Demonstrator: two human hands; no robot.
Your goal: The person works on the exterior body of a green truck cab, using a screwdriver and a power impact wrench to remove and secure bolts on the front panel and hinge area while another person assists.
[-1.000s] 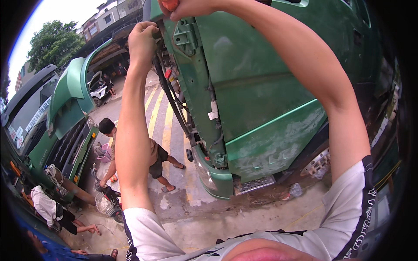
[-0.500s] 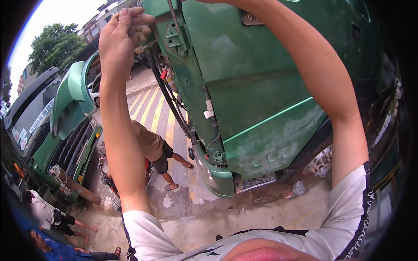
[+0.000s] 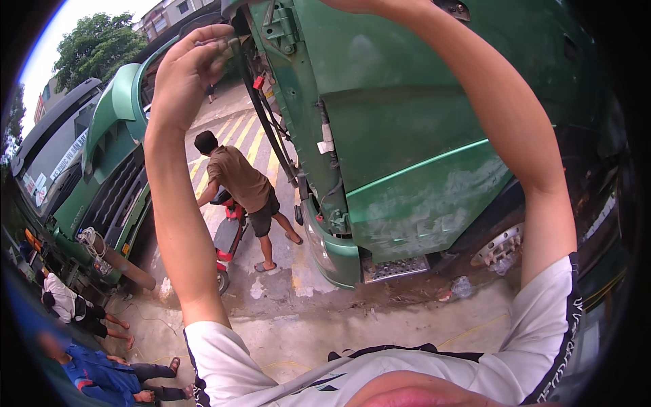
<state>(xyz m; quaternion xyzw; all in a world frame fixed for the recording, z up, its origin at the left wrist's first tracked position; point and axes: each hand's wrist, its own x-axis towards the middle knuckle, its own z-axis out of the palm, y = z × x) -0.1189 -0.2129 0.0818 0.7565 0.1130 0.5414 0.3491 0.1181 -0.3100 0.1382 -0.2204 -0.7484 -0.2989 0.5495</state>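
Note:
Both my arms are raised in front of the green truck cab (image 3: 407, 88). My left hand (image 3: 193, 64) is up beside the cab's exposed front edge, near a dark strip and black hoses (image 3: 261, 102). Its fingers are curled together; whatever lies within them, if anything, is hidden. My right hand (image 3: 349, 4) reaches across the cab's upper side, and only its wrist end shows at the top rim. Its fingers are out of the picture. A metal hinge bracket (image 3: 281, 30) sits on the cab edge between my hands, with a red connector (image 3: 258, 83) hanging below it.
A person in a brown shirt (image 3: 241, 180) stands by a red scooter (image 3: 230, 234) beyond my left forearm. Another green truck (image 3: 74, 197) is at the left. Two people (image 3: 102, 370) are at the lower left. A perforated metal step (image 3: 397, 268) lies under the cab.
The view has shifted, so the cab appears slightly higher. My left hand is a little lower, its fingers still curled. The person in brown has come out from behind my left forearm, with the scooter.

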